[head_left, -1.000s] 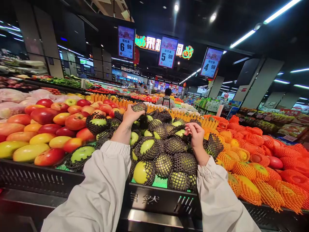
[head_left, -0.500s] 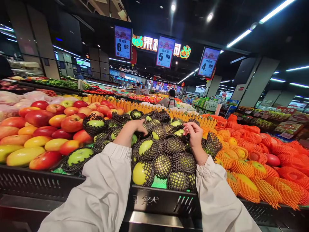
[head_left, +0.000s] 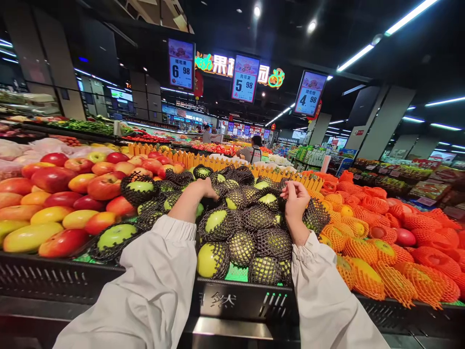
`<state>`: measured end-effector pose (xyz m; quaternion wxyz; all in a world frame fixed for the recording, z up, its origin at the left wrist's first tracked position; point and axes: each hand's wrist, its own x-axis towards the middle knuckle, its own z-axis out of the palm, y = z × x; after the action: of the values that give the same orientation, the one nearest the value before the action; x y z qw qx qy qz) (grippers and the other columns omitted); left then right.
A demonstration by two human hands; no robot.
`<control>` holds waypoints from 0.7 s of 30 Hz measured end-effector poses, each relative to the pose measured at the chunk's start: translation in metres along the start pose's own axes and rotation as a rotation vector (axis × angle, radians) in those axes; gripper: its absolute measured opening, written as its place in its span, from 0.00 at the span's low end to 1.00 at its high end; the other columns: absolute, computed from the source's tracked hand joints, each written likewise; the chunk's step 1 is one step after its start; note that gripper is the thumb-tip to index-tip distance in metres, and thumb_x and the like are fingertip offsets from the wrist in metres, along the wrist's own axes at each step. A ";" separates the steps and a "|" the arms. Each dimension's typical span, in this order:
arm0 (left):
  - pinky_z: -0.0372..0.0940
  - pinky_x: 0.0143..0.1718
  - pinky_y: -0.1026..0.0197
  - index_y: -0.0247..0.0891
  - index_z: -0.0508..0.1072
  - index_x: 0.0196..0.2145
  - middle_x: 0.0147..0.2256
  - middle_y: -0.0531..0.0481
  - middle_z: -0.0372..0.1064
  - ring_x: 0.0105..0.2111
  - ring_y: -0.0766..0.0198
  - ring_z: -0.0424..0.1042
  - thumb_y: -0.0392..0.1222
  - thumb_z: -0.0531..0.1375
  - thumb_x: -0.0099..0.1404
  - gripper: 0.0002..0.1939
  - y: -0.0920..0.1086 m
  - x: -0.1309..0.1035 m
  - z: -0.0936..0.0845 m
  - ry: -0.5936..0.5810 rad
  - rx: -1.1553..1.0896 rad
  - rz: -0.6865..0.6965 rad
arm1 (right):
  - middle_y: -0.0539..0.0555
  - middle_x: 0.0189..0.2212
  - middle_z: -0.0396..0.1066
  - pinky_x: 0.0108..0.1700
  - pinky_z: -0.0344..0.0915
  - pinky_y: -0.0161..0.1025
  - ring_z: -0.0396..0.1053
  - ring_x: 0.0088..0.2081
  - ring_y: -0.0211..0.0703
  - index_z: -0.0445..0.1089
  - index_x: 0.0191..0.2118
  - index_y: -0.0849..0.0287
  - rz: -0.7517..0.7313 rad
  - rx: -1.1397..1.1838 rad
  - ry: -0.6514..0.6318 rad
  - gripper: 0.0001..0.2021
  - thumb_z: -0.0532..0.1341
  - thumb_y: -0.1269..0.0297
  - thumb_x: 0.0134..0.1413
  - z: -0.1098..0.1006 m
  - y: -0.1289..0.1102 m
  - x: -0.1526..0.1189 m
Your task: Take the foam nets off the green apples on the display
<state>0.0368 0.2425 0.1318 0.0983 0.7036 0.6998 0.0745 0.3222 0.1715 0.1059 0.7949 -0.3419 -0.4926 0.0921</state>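
Observation:
Green apples in black foam nets (head_left: 242, 247) are heaped in a black crate (head_left: 250, 305). My left hand (head_left: 198, 191) reaches over the left part of the heap, palm down, its fingers bent and mostly hidden behind the hand. Just below it shows a bare patch of a green apple (head_left: 199, 209). Over the heap's right side, my right hand (head_left: 296, 201) is raised with thumb and fingers pinched together. Its fingertips are beside a dark net at the back, and anything between them is too small to make out. An empty-looking black net (head_left: 317, 213) stands right of that wrist.
Red and yellow mangoes or apples (head_left: 65, 203) lie to the left. Fruits in orange nets (head_left: 363, 252) and red nets (head_left: 417, 223) fill the right. A low yellow picket fence (head_left: 203, 159) runs behind. Price signs (head_left: 245, 78) hang overhead. A person (head_left: 254, 151) stands farther back.
My right hand has shifted slightly right relative to the apples, its fingers still pinched. The left hand's fingers have dipped a little and show less. The view has moved slightly.

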 end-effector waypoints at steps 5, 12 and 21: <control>0.67 0.55 0.50 0.34 0.65 0.61 0.60 0.30 0.67 0.58 0.40 0.69 0.61 0.64 0.58 0.40 0.012 -0.034 -0.020 0.210 0.128 0.085 | 0.53 0.32 0.71 0.31 0.64 0.38 0.70 0.33 0.42 0.68 0.41 0.59 -0.114 -0.113 0.166 0.15 0.59 0.53 0.53 -0.006 0.009 0.009; 0.65 0.57 0.44 0.32 0.66 0.59 0.58 0.31 0.66 0.59 0.38 0.65 0.54 0.56 0.66 0.30 0.082 -0.051 -0.035 0.471 0.171 0.398 | 0.60 0.43 0.73 0.47 0.66 0.45 0.69 0.45 0.49 0.68 0.45 0.58 -0.097 -0.313 -0.071 0.18 0.61 0.51 0.54 -0.006 0.024 0.009; 0.58 0.63 0.42 0.38 0.78 0.47 0.63 0.34 0.63 0.65 0.38 0.59 0.47 0.61 0.60 0.19 0.144 0.042 0.007 0.144 0.119 0.431 | 0.60 0.43 0.72 0.54 0.62 0.51 0.67 0.47 0.53 0.67 0.44 0.57 -0.225 -0.387 -0.042 0.12 0.59 0.57 0.58 -0.004 0.021 0.004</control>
<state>0.1789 0.2837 0.1590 -0.0118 0.8341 0.5419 0.1023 0.3316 0.1866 0.0942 0.7094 -0.4289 -0.5526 -0.0862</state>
